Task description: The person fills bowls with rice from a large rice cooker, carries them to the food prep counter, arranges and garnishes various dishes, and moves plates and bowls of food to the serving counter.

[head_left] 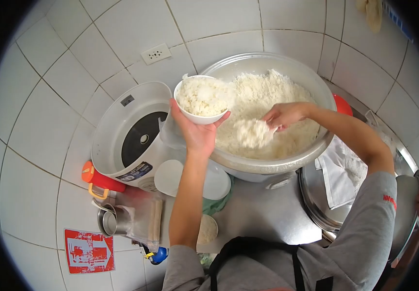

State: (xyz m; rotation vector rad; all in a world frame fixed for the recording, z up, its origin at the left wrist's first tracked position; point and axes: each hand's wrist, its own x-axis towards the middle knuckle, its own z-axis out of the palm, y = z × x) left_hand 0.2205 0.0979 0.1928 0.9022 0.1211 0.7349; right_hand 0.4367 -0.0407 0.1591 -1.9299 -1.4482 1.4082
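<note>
Head view, round white bowl (201, 119) in left hand (199, 138), mouth facing up

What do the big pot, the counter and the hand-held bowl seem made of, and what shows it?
Big pot: probably aluminium, dull silver; metallic rim highlights.
Counter: likely stainless steel, satin; soft grey sheen.
Bowl: plastic or ceramic, unclear; smooth, plain white wall.

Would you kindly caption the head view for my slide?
Left hand supports filled bowl; right hand reaches into large pot.
</note>
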